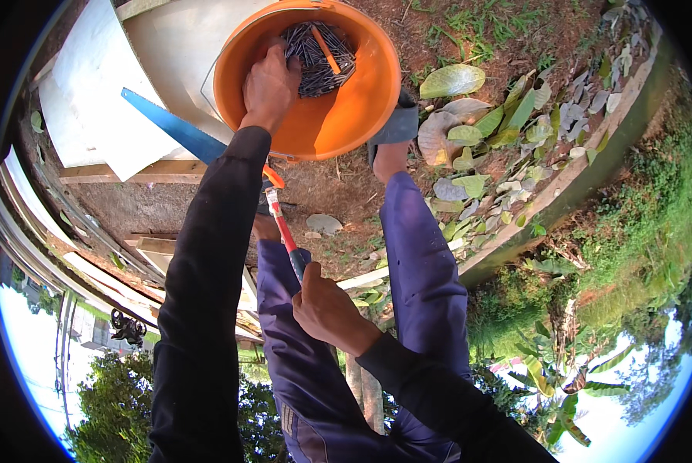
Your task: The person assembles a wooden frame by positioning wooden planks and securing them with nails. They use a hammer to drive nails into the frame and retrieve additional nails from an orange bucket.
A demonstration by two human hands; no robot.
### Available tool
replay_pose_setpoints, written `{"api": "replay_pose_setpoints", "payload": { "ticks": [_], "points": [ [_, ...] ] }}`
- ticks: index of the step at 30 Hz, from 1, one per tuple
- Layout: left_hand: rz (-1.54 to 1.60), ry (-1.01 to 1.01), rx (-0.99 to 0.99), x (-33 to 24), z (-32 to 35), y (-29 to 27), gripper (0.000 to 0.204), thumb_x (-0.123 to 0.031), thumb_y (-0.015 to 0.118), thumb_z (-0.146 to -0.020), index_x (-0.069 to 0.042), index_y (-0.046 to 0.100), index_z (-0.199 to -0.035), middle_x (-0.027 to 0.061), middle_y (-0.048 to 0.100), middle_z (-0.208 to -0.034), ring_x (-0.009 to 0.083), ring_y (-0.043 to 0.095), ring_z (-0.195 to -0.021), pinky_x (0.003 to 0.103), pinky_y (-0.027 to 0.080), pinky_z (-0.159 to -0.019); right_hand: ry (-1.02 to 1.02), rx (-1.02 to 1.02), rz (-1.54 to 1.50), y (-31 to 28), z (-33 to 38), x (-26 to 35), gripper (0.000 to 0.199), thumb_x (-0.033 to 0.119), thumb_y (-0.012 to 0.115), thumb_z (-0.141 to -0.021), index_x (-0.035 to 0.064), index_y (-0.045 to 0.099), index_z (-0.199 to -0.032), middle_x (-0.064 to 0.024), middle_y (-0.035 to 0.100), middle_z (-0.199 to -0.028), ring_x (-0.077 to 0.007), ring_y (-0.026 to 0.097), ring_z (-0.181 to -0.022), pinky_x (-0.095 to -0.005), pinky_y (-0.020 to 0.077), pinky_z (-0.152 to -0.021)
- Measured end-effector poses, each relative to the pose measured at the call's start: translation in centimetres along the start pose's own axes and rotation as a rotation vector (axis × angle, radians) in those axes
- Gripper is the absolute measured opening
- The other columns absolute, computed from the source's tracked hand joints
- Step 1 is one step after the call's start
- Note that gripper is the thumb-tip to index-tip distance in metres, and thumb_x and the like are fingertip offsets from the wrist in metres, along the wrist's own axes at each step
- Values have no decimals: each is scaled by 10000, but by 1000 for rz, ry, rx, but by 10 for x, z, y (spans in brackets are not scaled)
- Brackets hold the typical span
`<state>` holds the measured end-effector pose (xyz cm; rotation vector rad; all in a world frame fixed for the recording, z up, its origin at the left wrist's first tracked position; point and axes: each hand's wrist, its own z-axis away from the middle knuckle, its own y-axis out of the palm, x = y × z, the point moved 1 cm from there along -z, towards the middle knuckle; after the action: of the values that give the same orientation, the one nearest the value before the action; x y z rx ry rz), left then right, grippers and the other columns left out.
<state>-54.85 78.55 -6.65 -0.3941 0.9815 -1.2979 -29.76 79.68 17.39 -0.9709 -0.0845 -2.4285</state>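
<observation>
In the upper middle of the frame stands the orange bucket [365, 116], and dark nails [313, 81] lie in it as a loose heap, with a thin orange stick [325, 48] on top of them. The bucket probably serves to keep so many small pieces together, and it stands near the feet, I think, so that the arm can reach it easily. The left hand [271, 91] goes inside over the left part of the rim; its fingers are at the left edge of the heap, so the nails lie just beside and partly beyond them. The fingertips are hidden there, and I cannot tell if they are apart or already pinch a nail. In the lower middle, the right hand [330, 309] has its fingers closed around the dark grip of a red-handled tool [282, 228], which seems to be a hammer; its upper end points to the bucket. Holding it by the grip seems to leave the left hand free. The blue saw blade [164, 123] lies at upper left, partly under the left forearm.
</observation>
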Motion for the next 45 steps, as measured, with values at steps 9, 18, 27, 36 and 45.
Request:
{"api": "replay_pose_setpoints", "payload": {
  "ticks": [9,18,27,36,45],
  "points": [
    [-121,-115,353,-25,18,41,511,-371,637,-933,-105,555,-1362,268,676,-1204,449,633,-1148,525,497,-973,-183,-22,253,-6,-2,3,241,141,603,-854,-58,639,-722,-277,516,-901,-217,579,-507,-327,485,-441],
    [-43,-271,267,-48,35,67,421,-271,590,-947,-121,533,-1337,220,714,-1131,414,664,-1107,509,508,-960,62,-90,9,-9,-4,6,415,205,597,-916,-152,448,-1065,-169,592,-655,-281,670,-571,-371,552,-498],
    [72,-135,644,-4,-6,60,652,-352,741,-847,-67,576,-1409,236,646,-1299,354,643,-1185,428,501,-1006,-101,-76,201,10,4,-2,217,140,622,-809,-65,635,-739,-343,546,-987,-240,603,-542,-339,509,-464],
    [195,-166,842,-10,-7,41,483,-436,702,-934,-25,689,-1188,172,671,-1003,253,651,-1031,401,506,-874,-62,-74,197,-1,0,-4,221,129,608,-825,-56,622,-706,-213,486,-838,-223,592,-522,-334,497,-451],
    [463,-156,338,24,-21,2,410,-433,620,-1003,-36,704,-1059,46,560,-829,165,513,-842,352,428,-684,-50,-24,104,5,4,0,235,126,596,-846,-56,617,-698,-215,477,-830,-232,576,-508,-354,505,-471]
  ]
}}
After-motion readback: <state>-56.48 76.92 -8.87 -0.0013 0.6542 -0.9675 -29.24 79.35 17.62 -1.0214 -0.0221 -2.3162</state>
